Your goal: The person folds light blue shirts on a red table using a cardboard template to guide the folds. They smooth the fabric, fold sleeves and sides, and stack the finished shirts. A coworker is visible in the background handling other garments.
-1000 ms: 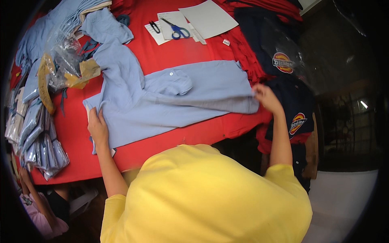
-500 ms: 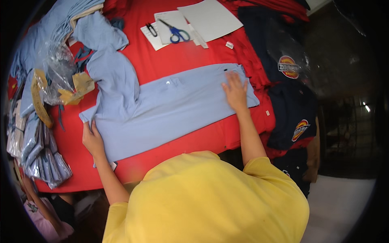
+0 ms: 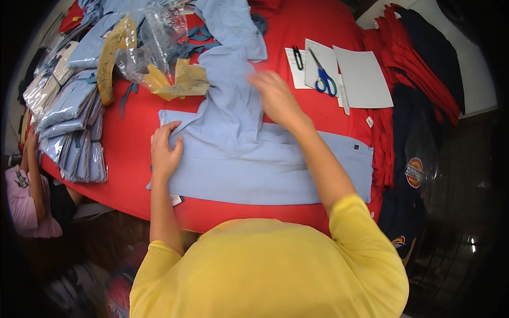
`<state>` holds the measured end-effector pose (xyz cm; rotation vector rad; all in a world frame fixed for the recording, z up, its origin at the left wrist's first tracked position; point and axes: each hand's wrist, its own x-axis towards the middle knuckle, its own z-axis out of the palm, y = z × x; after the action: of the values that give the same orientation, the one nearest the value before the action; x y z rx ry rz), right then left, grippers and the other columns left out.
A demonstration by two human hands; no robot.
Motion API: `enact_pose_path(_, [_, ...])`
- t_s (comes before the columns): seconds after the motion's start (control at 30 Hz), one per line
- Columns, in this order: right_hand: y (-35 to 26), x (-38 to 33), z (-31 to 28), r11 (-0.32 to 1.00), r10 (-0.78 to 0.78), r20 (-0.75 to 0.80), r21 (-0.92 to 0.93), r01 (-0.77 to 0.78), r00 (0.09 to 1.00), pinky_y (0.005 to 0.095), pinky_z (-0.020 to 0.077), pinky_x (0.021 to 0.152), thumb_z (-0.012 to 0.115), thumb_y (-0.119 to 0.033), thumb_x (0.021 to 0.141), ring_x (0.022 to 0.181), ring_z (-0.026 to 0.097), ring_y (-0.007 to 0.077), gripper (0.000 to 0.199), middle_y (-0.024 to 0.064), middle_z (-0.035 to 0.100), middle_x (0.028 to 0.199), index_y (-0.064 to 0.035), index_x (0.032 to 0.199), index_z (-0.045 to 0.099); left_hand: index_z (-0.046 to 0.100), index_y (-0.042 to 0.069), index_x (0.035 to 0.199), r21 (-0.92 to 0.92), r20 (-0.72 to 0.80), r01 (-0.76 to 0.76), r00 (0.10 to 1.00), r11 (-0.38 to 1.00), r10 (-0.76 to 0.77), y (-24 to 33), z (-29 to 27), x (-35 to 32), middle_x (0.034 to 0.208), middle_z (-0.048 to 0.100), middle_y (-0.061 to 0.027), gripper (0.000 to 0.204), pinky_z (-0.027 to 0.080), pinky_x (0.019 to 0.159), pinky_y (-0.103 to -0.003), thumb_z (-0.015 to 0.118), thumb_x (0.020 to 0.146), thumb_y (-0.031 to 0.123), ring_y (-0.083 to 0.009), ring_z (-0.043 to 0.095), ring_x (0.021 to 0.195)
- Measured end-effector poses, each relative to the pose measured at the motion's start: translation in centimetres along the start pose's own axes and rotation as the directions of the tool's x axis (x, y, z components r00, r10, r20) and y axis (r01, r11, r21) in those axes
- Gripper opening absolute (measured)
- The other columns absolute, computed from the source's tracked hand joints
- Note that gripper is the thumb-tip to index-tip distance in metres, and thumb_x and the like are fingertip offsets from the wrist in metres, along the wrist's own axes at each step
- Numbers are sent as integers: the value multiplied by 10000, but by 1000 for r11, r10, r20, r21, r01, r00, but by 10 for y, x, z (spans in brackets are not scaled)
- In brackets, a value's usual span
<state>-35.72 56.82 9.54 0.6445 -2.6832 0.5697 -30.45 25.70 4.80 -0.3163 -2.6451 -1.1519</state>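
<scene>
A light blue long-sleeved shirt [image 3: 254, 177] lies folded lengthwise in front of me, its small dark label near the right end. One sleeve [image 3: 228, 79] runs away from me across the left part, wrinkled where it meets the body. At the shirt's left edge rests my left hand [image 3: 166, 151], thumb and fingers apart on the fabric. My right hand [image 3: 275, 100] is over the right side of the sleeve. Its fingers are smeared by motion, so I cannot tell whether they touch or grip the cloth.
Red cloth [image 3: 132, 159] covers the table. Blue-handled scissors [image 3: 323, 79], black thread snips [image 3: 298, 58] and white papers [image 3: 366, 79] lie beyond the shirt. Bagged folded shirts [image 3: 79, 122] and crumpled plastic [image 3: 159, 47] are at left; dark garments [image 3: 411, 132] at right. Another person [image 3: 34, 196] is at far left.
My right hand has left the shirt's right end and moved left to the sleeve. The left hand's fingers have loosened at the left edge. The view has swung to the left.
</scene>
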Motion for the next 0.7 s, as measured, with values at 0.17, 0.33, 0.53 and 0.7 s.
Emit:
enact_pose_path(0.17, [19,129,62,981,-107,188,-139,134,976,465,377,993,511,0,803,1236,445,298,474,87,579,1265,-139,1247,600,557,97,1251,-40,150,10,989,999,-4,7,-3,2,1105,586,-131,551,384,949,-363,538,701,67,-295,512,1038])
enact_pose_path(0.33, [25,143,-8,894,-104,339,-379,237,935,397,445,900,590,-97,763,1029,555,320,289,99,611,1145,-49,1040,657,532,114,1292,7,233,-27,972,1000,25,6,-13,5,1047,559,-125,612,362,969,-359,556,682,80,-294,491,1020])
enact_pose_path(0.53, [-42,-9,-159,954,-258,79,-141,266,963,510,360,1049,611,-81,703,1072,577,343,142,107,621,1090,-75,816,523,537,146,1297,-158,231,10,972,987,27,-5,-17,-1,954,564,-62,631,343,950,-341,550,689,-24,-239,484,1004])
enact_pose_path(0.7, [-65,-202,-114,974,130,278,-214,-70,952,609,196,1105,629,4,697,1200,489,354,252,109,547,1256,-83,926,569,690,82,762,-171,345,-72,930,983,128,-19,-13,8,977,600,1,218,296,975,-328,563,655,-60,-200,475,1050])
